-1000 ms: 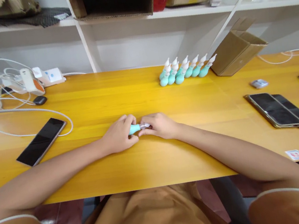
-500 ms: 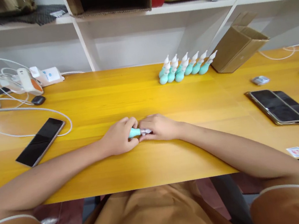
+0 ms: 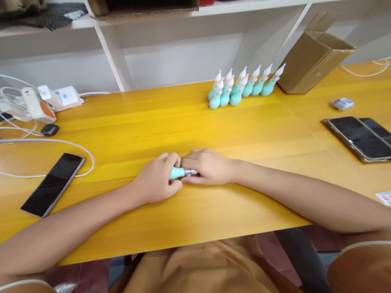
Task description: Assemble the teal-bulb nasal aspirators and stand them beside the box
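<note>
The left hand [image 3: 156, 178] is curling closed around the teal end of a small teal plastic piece with a clear tip [image 3: 181, 172], thumb and fingers wrapping it so that only a short stretch is showing; the right hand [image 3: 208, 166] is closing its fingertips on the clear tip from the other side, knuckles bent, the two hands touching each other; the piece is lying low over the yellow wooden table [image 3: 186, 133], near its front edge and in the middle; well behind it, a cluster of upright teal bulbs with white pointed nozzles [image 3: 241, 88] is standing just beside a tilted open brown cardboard box [image 3: 311, 59]; a black phone lying face up [image 3: 53, 184] is sitting to the left with a white cable [image 3: 33, 150] looping past it; a second phone on a dark case [image 3: 365, 138] is lying to the right; a small white sticker with a red mark [image 3: 387, 198] is lying near the front right edge, its print being too small to read; a white power strip [image 3: 61, 98] is bearing a blue mark that is also illegible.
</note>
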### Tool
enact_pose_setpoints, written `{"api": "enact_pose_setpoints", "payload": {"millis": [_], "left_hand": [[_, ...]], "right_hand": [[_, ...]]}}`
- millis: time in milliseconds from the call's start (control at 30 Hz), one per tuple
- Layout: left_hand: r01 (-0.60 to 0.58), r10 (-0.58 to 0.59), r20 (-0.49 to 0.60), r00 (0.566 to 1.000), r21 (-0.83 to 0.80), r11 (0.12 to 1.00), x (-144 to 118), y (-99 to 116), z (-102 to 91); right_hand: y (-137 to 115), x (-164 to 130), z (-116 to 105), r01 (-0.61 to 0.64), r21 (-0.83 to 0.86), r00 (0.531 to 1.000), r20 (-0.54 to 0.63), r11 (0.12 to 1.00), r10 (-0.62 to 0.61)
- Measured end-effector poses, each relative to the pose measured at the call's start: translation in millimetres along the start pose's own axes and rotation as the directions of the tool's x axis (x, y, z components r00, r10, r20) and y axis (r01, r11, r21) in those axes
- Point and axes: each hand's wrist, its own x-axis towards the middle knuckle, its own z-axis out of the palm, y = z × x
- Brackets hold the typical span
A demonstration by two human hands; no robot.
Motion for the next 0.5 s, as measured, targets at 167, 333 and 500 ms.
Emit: {"api": "enact_pose_setpoints", "payload": {"millis": [167, 333, 500], "left_hand": [[0.007, -0.007, 0.003, 1.000, 0.012, 1.000, -0.5, 1.1, -0.4], [0.022, -0.022, -0.002, 1.000, 0.010, 1.000, -0.8, 2.4, 0.0], [0.023, -0.024, -0.008, 1.000, -0.018, 1.000, 0.3, 4.3, -1.4]], "right_hand": [[-2.7, -0.8, -4.1, 0.006, -0.006, 1.000, 0.019, 1.000, -0.006], [-6.4, -0.4, 1.5, -0.047, -0.020, 0.999, 0.008, 0.999, 0.047], [-6.0, 0.8, 7.9, -0.091, -0.026, 0.996, -0.005, 0.996, 0.091]]}}
